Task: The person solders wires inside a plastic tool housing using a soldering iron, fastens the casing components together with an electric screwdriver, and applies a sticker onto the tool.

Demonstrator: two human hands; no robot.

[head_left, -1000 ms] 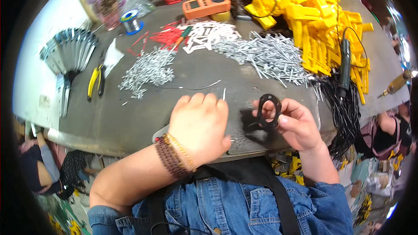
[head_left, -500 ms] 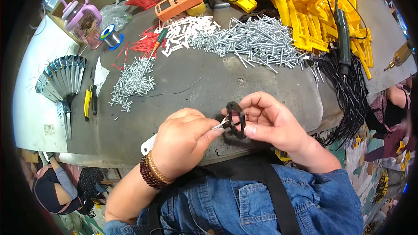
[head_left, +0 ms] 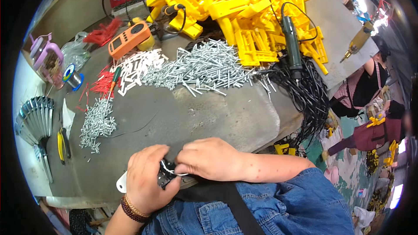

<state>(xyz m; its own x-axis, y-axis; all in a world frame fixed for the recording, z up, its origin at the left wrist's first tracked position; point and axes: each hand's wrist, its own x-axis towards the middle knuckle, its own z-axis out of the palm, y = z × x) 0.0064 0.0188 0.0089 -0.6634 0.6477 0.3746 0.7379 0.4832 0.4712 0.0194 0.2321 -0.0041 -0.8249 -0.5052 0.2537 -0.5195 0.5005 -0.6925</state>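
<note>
Close to the bench's front edge, my left hand (head_left: 150,176) curls around a small black part (head_left: 164,176), most of it hidden by my fingers. A thin white wire (head_left: 179,174) runs across this part. My right hand (head_left: 207,160) is closed, its fingertips pinching the wire beside the left hand. From behind my left hand sticks out a white flat piece with a hole (head_left: 122,183). What else lies under my fingers cannot be made out.
Silver screws (head_left: 98,124) and longer bolts (head_left: 213,63) lie in piles, near white tubes (head_left: 138,66). Yellow plastic housings (head_left: 244,13) are heaped behind. A green electric screwdriver (head_left: 291,43) hangs over black cables (head_left: 307,100). Pliers (head_left: 63,146) lie left. Two people are at right.
The view has turned to the right. My hands have come closer together, at the bench edge. The black ring held upright by my right hand no longer shows as a ring; that hand now pinches white wire.
</note>
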